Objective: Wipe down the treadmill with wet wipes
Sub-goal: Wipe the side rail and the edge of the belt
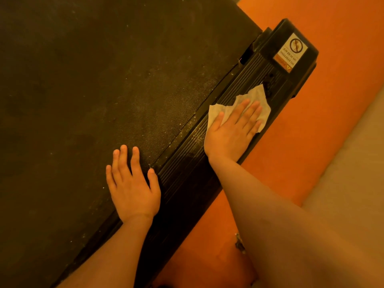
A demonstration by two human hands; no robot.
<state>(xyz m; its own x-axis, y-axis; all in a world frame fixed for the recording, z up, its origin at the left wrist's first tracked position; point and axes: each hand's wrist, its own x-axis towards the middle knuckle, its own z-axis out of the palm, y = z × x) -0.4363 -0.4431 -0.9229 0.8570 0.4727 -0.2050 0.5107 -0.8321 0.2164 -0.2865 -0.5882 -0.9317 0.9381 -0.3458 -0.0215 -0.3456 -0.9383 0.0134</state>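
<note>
Clearly the job is far from finished. The belt carries pale specks and dust across most of its dark surface, thickest along the edge by the rail, so I judge it unwiped. On the ribbed rail, a band of crumbs lies just beside the right hand on its belt side. The stretch nearer the person looks darker and cleaner, though under this orange light I cannot be sure it has been wiped. The end cap with its sticker, past the wipe, looks untouched. Only 1 rail shows, so the rest of the machine cannot be judged.

The wipe lies spread and a little crumpled on the rail near its far end, short of the sticker. The right hand presses it flat: palm down, fingers straight and slightly apart, nothing curled round the cloth, so it pushes the wipe and does not grip it.

The left hand rests flat on the belt's edge, fingers spread and straight, thumb at the seam with the rail. It holds nothing and seems to brace the person. Orange floor lies beyond the rail.
</note>
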